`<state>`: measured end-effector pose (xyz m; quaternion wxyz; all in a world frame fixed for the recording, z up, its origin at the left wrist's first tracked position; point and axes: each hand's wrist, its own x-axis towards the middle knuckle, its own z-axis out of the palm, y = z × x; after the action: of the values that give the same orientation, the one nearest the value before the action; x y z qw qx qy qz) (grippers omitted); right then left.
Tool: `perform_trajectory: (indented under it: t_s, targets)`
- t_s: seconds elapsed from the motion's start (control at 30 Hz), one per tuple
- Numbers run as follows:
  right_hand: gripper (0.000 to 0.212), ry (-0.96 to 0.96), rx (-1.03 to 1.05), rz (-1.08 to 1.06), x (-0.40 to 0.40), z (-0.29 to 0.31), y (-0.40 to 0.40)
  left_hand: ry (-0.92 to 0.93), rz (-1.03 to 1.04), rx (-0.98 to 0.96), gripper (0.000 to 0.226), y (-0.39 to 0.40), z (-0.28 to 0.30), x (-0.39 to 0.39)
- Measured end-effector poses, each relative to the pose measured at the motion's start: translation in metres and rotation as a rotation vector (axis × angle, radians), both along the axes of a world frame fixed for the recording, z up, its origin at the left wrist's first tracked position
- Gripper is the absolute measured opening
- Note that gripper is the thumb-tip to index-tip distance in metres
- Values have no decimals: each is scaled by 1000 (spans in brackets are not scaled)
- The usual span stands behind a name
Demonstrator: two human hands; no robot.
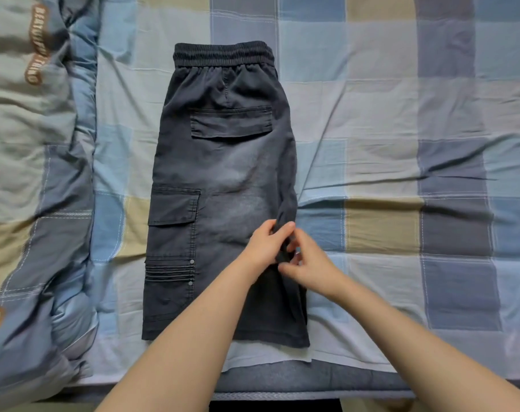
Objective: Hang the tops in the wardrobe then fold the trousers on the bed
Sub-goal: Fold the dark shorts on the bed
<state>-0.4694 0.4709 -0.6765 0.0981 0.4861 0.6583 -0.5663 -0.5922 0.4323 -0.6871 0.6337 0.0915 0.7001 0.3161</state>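
We see one pair of dark trousers [223, 185] folded lengthwise at frame centre on the checked bed [401, 144]; our left hand [266, 243] and right hand [309, 267] both pinch its right edge, lower centre; one quilt [36, 173] at left

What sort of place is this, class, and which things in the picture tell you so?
Most likely a bedroom: dark cargo trousers lie flat on a bed covered by a checked sheet, with a bunched duvet along the left side.
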Motion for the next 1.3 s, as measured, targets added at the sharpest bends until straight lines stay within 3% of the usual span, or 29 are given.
perform_trajectory:
  t_s: [0.1,0.2,0.3,0.4,0.47,0.53,0.63,0.7,0.77,0.87,0.93,1.1,1.23,1.3]
  targets:
    - [79,-78,90,452,7,-5,-9,123,76,-54,13,-13,-9,-10]
    - [69,-36,154,584,6,-1,0,159,173,-86,6,-22,-17,-23]
    - [54,10,648,777,4,5,16,196,130,-83,22,-27,-22,-34]
    - [51,1,1001,1153,3,0,30,292,-28,-41,12,-38,-20,-48]
    - [61,-30,1054,1333,-2,-12,37,476,-244,36,2,-53,-18,-63]
    - [70,-77,1074,1442,-11,-24,42,744,-524,201,12,-73,-16,-88]
    - [64,-90,1140,1470,-21,-33,46,1090,-921,516,28,-101,-9,-133]
    - [60,-89,1126,1466,-22,-36,46,1244,-1165,558,45,-118,-6,-164]
    - [65,-114,1061,1435,-20,-41,42,1292,-1321,533,60,-130,-5,-190]
    - [84,-131,960,1358,-20,-43,36,1296,-1452,624,63,-130,-8,-216]
    - [93,-121,922,1350,-19,-41,39,1308,-1525,695,61,-122,-13,-230]
    - [62,83,969,1336,-18,-40,45,1314,-1566,671,51,-120,-23,-236]
    - [71,22,710,1367,-21,-39,50,1285,-1577,704,50,-120,-21,-229]
    - [72,2,480,1213,-30,-33,54,1257,-1425,733,50,-119,-21,-230]
